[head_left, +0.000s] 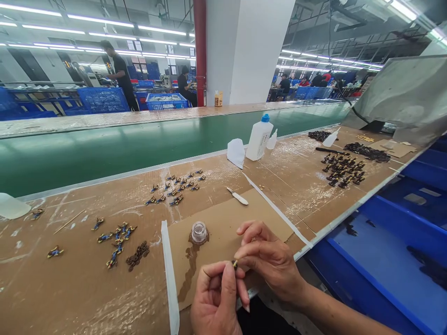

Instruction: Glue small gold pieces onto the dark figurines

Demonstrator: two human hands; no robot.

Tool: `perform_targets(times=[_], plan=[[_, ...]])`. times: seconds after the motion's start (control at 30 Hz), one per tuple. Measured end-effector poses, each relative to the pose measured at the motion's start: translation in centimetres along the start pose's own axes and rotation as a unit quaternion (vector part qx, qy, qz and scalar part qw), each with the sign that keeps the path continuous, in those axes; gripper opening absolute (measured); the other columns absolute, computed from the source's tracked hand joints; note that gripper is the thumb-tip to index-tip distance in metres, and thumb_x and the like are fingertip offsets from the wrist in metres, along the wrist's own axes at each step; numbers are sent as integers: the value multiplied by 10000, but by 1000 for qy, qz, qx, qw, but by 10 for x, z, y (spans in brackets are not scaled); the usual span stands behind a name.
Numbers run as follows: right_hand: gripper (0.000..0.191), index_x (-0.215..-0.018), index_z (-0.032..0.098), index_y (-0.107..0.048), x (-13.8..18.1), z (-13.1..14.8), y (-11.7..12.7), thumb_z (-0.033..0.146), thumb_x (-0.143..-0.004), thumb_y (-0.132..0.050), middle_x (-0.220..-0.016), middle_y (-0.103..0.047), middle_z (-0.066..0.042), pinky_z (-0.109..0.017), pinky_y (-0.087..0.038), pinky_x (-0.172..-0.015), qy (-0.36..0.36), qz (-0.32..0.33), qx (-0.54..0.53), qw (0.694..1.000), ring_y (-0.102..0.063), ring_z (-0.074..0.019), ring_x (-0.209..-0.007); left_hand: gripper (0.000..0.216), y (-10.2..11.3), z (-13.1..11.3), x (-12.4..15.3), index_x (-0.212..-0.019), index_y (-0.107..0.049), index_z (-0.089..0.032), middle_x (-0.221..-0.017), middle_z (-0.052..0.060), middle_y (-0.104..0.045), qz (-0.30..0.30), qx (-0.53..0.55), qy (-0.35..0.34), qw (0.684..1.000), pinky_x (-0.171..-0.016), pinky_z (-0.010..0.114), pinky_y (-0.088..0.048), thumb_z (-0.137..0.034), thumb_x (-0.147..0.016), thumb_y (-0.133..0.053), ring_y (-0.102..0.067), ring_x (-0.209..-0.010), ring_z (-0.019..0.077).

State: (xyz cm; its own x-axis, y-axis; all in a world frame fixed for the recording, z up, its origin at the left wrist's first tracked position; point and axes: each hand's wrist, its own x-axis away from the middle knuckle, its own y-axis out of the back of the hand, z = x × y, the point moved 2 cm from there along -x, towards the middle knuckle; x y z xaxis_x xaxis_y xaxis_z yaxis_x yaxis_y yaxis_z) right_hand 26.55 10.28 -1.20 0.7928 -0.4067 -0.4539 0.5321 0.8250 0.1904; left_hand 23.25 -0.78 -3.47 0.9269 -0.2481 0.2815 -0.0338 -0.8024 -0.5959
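My left hand (216, 298) and my right hand (268, 258) meet at the near edge of the cardboard-covered bench (87, 288). Both pinch one tiny dark part (235, 264) between their fingertips; its details are too small to make out. Just left of the hands a small clear cap (199, 232) of glue sits on a brown stain. Groups of small blue-and-brown assembled pieces (178, 186) lie farther back, with another group (117, 239) to the left. A heap of dark round parts (138, 255) lies beside them.
A green conveyor belt (104, 149) runs behind the bench. A white squeeze bottle with a blue cap (259, 137), a small white knife (238, 197) and piles of dark parts (344, 170) lie to the right. Blue bins (394, 242) stand at right. Other people work far behind.
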Motion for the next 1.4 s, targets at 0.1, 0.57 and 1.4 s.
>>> perform_targets(times=[0.1, 0.57, 1.4], plan=[[94, -787, 258, -728, 1, 0, -1, 182, -784, -673, -792, -521, -39, -334, -452, -867, 19, 4, 3, 1000, -530, -197, -962, 287, -1, 0, 1, -670, -609, -153, -544, 14, -640, -13, -5, -9, 1000, -343, 136, -345, -345, -578, -802, -471, -346, 58], [144, -843, 207, -706, 3, 0, 0, 94, -801, -628, -791, -503, -28, -288, -454, -871, 90, 39, 25, 995, -527, -169, -963, 248, -1, -3, 3, -675, -618, -163, -529, -3, -626, -18, -43, -41, 998, -390, 124, -367, -347, -619, -775, -482, -373, 45], [101, -847, 167, -635, -9, 5, 11, 145, -875, -541, -853, -453, -45, -322, -476, -860, 167, 74, 123, 975, -521, -182, -1008, 284, 4, -2, -3, -751, -622, -167, -566, 14, -638, 52, -71, 15, 996, -398, 133, -319, -386, -634, -758, -460, -356, 39]])
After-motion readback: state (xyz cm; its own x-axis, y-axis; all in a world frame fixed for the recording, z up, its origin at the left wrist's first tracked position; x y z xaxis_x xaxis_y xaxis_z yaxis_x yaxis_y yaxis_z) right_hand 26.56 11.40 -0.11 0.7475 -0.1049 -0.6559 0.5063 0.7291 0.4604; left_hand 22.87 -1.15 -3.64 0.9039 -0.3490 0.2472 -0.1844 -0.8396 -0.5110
